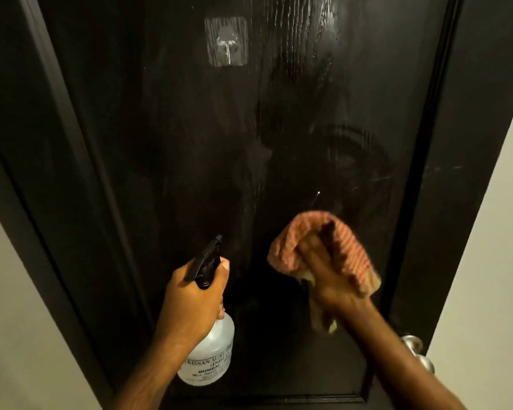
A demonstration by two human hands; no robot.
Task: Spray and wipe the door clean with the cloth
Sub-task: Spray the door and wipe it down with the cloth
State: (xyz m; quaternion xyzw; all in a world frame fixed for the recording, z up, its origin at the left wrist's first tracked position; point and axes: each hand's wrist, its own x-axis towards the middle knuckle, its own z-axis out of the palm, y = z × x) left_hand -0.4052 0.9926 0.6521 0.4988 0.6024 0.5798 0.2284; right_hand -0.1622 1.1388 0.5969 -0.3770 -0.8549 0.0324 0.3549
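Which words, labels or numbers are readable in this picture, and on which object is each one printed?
"MUMBAI": on the clear spray bottle held by the left hand.
"(INDIA": line above it, cut off at the bottle's edge.
Top line, starting about "KISSAN": blurred, uncertain.
Lines below "MUMBAI": too small to read.
Door, cloth: no text.

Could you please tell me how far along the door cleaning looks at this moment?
Partly done: wet streaks and swirl marks cover the upper right of the door. In hand: the right hand presses the cloth on the lower panel, while the left hand holds the spray bottle. Left: the duller left side and scuffs near the right edge.
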